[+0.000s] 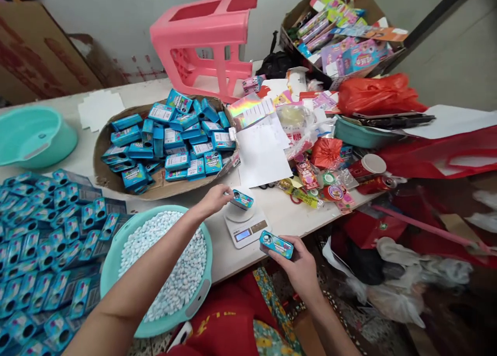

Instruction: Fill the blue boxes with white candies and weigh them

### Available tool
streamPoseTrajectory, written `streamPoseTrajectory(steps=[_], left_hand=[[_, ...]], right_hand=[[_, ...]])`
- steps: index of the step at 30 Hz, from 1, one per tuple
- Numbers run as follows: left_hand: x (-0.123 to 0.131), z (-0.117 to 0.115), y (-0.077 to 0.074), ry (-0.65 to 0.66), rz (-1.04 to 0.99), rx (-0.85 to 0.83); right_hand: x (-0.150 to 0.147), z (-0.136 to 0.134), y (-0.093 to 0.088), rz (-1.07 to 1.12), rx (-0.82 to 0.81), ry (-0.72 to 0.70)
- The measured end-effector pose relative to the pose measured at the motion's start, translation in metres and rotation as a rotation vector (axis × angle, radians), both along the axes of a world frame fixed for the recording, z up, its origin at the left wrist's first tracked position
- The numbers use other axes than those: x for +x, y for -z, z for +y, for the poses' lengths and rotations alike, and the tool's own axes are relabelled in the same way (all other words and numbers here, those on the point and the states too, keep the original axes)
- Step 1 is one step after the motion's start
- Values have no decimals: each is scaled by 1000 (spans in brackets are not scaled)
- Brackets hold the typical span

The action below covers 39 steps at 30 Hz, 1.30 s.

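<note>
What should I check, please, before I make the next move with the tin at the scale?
1. First tin over the round platform of the scale: ok.
2. First tin resting flat and free: cannot tell; it looks tilted, and the left hand pinches its end.
3. Display lit: ok; the digits are too small to read.
4. Second tin gripped in the right hand: ok.
5. Basin of white pellets close by, under the left forearm: ok.
</note>
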<state>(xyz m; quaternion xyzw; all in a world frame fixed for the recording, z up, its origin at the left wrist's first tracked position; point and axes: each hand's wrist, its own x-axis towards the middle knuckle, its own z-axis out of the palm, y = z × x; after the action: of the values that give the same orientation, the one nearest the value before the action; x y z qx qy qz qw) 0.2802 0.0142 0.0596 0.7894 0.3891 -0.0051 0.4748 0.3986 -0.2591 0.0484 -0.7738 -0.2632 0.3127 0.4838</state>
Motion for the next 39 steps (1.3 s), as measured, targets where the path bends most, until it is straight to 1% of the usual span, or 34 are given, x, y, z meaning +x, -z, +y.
streamPoseTrajectory(steps=[2, 4, 7, 10, 14, 18, 20, 22, 24, 26, 27, 29, 31, 34, 36, 39], left_hand=[[16, 2, 1, 90, 47, 186], [25, 1, 2, 175, 89, 312], [30, -1, 4, 266, 132, 387], [29, -2, 7, 295, 142, 415], [28, -1, 10, 292, 93, 397], [26, 1, 12, 216, -1, 336], [24, 2, 12, 132, -76, 228], [17, 4, 11, -22, -201, 11], [2, 4, 9, -248, -346, -246], [-21, 3, 6, -467, -431, -427], [-36, 1, 4, -548, -443, -467], [-70, -6, -1, -631, -415, -467], [-106, -15, -4, -637, -334, -377], [-152, -31, -6, -568, -115, -124], [-172, -39, -3, -500, 29, 14], [-184, -47, 5, -435, 144, 81]], right_hand=[[2, -1, 3, 16, 4, 20], [2, -2, 5, 36, 5, 20], [2, -3, 6, 60, -8, 13], [3, -2, 8, 68, -10, 18], [7, 1, 9, 69, -1, 42], [8, 4, 8, 72, -14, 50], [9, 5, 8, 75, -22, 57], [9, 5, 8, 88, -28, 72], [9, 5, 8, 100, -34, 90], [10, 5, 7, 102, -37, 107], [11, 4, 7, 98, -39, 117], [12, 3, 5, 88, -43, 134], [14, 2, 6, 77, -49, 155], [15, 0, 12, 64, -47, 189], [15, -1, 16, 59, -46, 206], [14, -1, 20, 51, -45, 218]])
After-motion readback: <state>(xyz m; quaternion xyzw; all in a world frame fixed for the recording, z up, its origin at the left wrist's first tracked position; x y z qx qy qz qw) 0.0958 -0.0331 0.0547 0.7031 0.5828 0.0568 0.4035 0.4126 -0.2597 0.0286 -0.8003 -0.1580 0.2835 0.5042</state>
